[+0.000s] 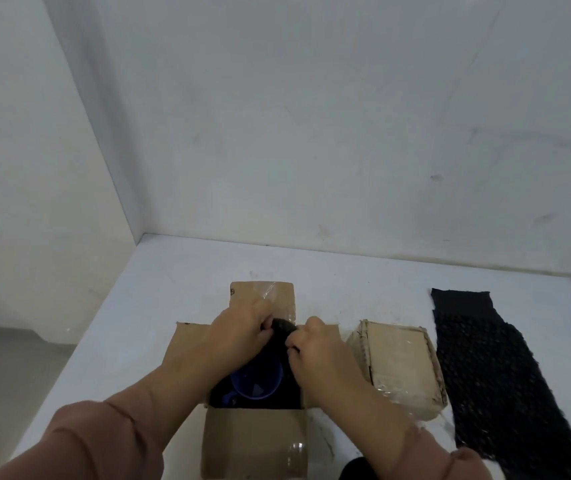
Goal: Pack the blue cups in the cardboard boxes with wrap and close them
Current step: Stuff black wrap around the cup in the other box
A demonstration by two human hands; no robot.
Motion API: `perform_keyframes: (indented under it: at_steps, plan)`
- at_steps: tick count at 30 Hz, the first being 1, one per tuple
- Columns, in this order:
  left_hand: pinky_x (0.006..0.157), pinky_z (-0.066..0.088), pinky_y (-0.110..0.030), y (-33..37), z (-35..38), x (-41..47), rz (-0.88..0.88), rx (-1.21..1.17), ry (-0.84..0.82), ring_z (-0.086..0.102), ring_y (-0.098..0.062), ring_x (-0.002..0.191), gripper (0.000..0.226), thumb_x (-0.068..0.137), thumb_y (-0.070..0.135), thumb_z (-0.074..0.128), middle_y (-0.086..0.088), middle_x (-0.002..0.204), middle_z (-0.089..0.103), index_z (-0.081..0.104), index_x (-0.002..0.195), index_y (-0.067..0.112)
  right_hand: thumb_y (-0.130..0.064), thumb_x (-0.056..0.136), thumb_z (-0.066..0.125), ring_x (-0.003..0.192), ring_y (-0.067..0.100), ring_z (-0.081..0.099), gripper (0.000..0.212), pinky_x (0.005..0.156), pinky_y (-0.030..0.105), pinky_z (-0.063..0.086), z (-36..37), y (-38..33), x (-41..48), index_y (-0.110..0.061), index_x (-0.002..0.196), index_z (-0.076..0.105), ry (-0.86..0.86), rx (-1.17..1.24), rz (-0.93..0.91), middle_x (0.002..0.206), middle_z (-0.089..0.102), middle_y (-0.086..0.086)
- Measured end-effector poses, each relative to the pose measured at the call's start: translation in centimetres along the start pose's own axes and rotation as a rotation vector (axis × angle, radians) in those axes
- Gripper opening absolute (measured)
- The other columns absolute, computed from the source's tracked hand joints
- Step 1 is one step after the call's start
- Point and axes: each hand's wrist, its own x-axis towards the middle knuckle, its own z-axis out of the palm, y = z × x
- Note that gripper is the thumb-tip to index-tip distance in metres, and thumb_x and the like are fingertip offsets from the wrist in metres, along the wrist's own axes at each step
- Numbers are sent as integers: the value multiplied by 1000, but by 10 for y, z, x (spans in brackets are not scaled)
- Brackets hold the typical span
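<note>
An open cardboard box [253, 441] sits on the white table in front of me, its four flaps spread out. Inside it a blue cup [258, 379] lies on black bubble wrap [282, 327], its mouth facing me. My left hand [239, 327] and my right hand [315, 348] meet over the far part of the box, both pinching a bunched fold of that black wrap above the cup. A second cardboard box [400, 365], closed and taped, stands to the right.
A long sheet of black bubble wrap [495, 375] lies flat on the table's right side. White walls rise close behind and to the left. The table's left edge drops to a grey floor [7, 368]. A dark object [357, 469] shows at the bottom edge.
</note>
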Motion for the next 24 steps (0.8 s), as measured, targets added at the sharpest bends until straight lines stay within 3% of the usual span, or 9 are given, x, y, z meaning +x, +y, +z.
perform_keyframes:
  at_steps: [2, 4, 5, 7, 11, 15, 21, 24]
  plan:
    - [55, 32, -26, 0, 7, -4, 44, 55, 2, 46, -17, 65, 17, 85, 15, 55, 6, 78, 48, 44, 74, 21, -15, 77, 57, 72, 25, 58, 11, 56, 32, 45, 2, -8, -6, -9, 75, 66, -71, -80, -50, 83, 59, 9]
    - [59, 40, -30, -3, 11, -9, 95, 92, -10, 51, -20, 69, 9, 90, 16, 51, 1, 87, 55, 54, 82, 14, -12, 61, 71, 58, 22, 57, 9, 47, 26, 37, 4, -16, -12, -11, 59, 62, -69, -167, -114, 68, 60, 8]
    - [63, 45, -33, -4, 11, -10, 121, 102, -18, 54, -21, 72, 11, 92, 16, 49, -2, 93, 58, 58, 88, 11, -10, 65, 68, 64, 23, 57, 5, 51, 28, 37, 6, -18, -14, -9, 67, 64, -83, -177, -119, 75, 61, 10]
    - [68, 49, -37, -7, 8, -11, 166, 123, -35, 57, -22, 76, 14, 94, 15, 46, -2, 100, 59, 59, 97, 11, -6, 85, 47, 86, 29, 51, 19, 65, 34, 33, 9, -23, -19, -2, 97, 61, -85, -191, -132, 101, 55, 16]
    - [71, 50, -37, -8, 6, -10, 233, 182, -117, 56, -18, 82, 15, 89, 15, 48, 0, 95, 57, 51, 103, 18, -7, 91, 39, 91, 32, 53, 31, 68, 35, 28, 6, -31, -19, -3, 122, 42, -22, -282, -173, 106, 57, 18]
    - [77, 49, -37, -9, 14, -8, 267, 352, -144, 56, -19, 98, 21, 88, 17, 48, -1, 107, 60, 55, 107, 16, -4, 91, 38, 97, 32, 53, 27, 74, 37, 33, 9, -28, -16, -2, 117, 44, -70, -287, -172, 107, 60, 17]
    - [81, 49, -37, -12, 23, -7, 240, 387, -184, 56, -20, 104, 27, 88, 15, 48, -3, 115, 59, 58, 113, 16, -5, 85, 45, 99, 32, 51, 28, 81, 39, 38, 14, -18, -9, -4, 113, 52, -64, -227, -177, 109, 57, 17]
    - [82, 49, -35, -10, 24, -5, 239, 413, -211, 57, -19, 102, 27, 88, 13, 48, -3, 112, 59, 59, 113, 17, -2, 85, 45, 96, 31, 53, 25, 72, 35, 33, 14, -17, -5, -1, 108, 54, -118, -286, -180, 107, 58, 19]
